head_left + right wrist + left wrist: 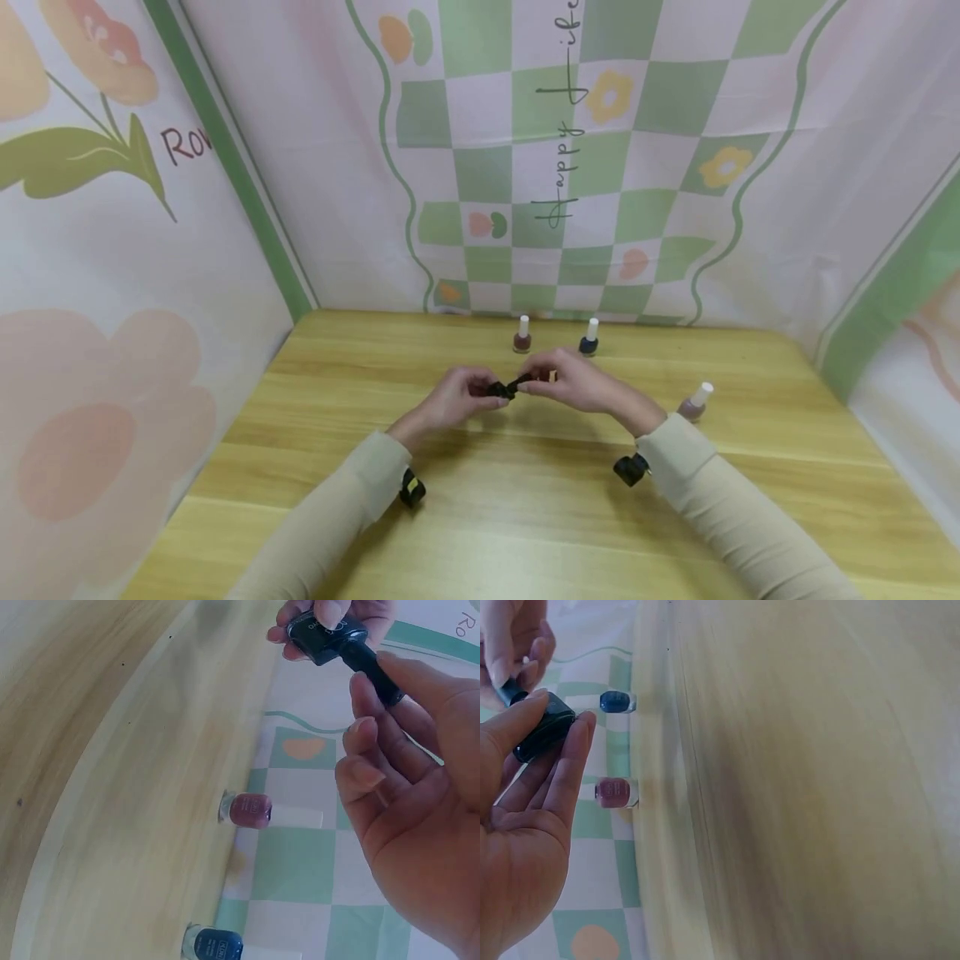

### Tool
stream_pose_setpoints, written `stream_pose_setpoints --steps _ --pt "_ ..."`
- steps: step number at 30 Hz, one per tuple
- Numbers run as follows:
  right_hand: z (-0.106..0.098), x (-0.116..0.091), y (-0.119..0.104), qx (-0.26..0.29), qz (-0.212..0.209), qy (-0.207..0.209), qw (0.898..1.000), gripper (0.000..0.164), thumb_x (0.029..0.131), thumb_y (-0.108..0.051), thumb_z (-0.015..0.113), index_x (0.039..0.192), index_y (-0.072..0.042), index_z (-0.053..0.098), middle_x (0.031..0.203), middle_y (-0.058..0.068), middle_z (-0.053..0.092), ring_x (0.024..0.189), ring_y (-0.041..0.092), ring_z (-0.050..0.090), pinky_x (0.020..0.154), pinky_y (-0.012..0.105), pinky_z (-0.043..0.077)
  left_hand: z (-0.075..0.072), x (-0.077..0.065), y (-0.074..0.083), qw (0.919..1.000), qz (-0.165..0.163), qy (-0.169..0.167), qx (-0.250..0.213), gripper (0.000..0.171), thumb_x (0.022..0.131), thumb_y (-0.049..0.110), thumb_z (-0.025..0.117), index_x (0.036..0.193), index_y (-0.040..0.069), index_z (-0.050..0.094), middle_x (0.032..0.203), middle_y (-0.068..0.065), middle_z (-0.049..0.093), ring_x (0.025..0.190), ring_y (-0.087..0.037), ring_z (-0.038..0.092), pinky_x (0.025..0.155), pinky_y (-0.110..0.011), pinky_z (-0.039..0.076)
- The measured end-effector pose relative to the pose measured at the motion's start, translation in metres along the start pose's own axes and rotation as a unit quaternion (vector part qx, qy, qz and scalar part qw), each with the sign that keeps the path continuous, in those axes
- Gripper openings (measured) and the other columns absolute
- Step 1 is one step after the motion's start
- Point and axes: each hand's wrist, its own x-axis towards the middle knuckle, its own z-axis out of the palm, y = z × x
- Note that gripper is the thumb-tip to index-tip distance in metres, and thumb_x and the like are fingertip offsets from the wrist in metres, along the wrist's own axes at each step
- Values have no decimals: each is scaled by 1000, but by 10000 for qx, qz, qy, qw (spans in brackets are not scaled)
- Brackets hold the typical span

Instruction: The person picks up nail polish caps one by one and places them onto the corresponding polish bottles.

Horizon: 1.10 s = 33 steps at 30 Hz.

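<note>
A dark nail polish bottle [498,390] with a black cap [373,671] is held above the table in front of me. My left hand [456,396] grips the bottle's body between thumb and fingers. The cap is pinched by my right hand [573,382], its thumb and index finger on either side. In the right wrist view the cap sits tilted against the bottle's neck; whether it is screwed tight cannot be told. Just beyond the hands stand a dark red polish bottle [522,341] and a dark blue one [588,342], both with white caps.
A mauve polish bottle [692,407] with a white cap stands by the right forearm, partly behind it. Wrist cameras [412,489] hang under both sleeves. The wooden table [510,517] ends at a checkered curtain [536,175] behind.
</note>
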Motion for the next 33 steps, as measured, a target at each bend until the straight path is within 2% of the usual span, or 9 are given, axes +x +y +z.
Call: stream_pose_setpoints --steps 7,12,16,19,23,26,29,33 --pt "-2 1 -1 -200 -123 -132 9996 11 101 -20 67 95 -16 76 71 -11 64 56 9 52 52 25 44 0 -1 2 10000 71 -58 -14 7 93 9 76 99 7 74 97 -4 73 85 -15 70 79 -28 60" --pt "0 1 -2 -521 -249 -207 9981 26 105 -23 60 82 -20 71 61 -11 54 48 4 43 48 23 41 2 -1 3 9997 179 -105 148 6 94 10 76 99 7 74 95 -3 73 83 -13 70 77 -27 60" --pt "2 1 -2 -731 -39 -360 9967 38 109 -30 53 73 -21 62 57 -11 49 45 3 37 47 23 39 3 -1 2 9993 258 -125 249 5 93 10 76 96 8 74 93 -2 73 81 -12 69 75 -27 59" --pt "3 0 -1 -695 108 -423 9966 40 109 -34 51 74 -21 64 57 -10 51 45 4 39 47 23 40 3 -1 0 9991 290 -164 272 5 93 10 76 96 8 74 94 -2 73 82 -12 69 75 -26 59" --pt "2 -2 0 -332 32 -286 9990 21 105 -27 61 92 -16 75 68 -10 62 55 7 52 51 25 46 2 -1 0 9992 238 -186 244 5 94 10 76 98 8 74 96 -2 74 84 -13 70 78 -27 60" --pt "0 -3 -1 -118 -124 -184 9997 11 100 -18 69 105 -11 76 81 -10 69 68 10 61 57 27 51 1 -2 1 9995 169 -164 231 5 94 9 75 98 8 74 96 -2 74 85 -14 70 79 -28 60" --pt "-1 -3 -2 -125 -208 -176 9996 9 99 -15 70 103 -10 76 82 -10 69 67 11 62 57 26 50 1 -2 1 9995 178 -135 240 4 93 9 76 97 8 74 95 -2 74 84 -14 70 78 -28 60" --pt "-2 -1 -4 -424 -264 -243 9985 13 102 -20 66 93 -15 74 72 -10 65 56 7 53 52 24 46 2 -2 -1 9994 217 -110 262 5 93 8 76 98 7 74 95 -3 74 84 -14 70 78 -28 60"
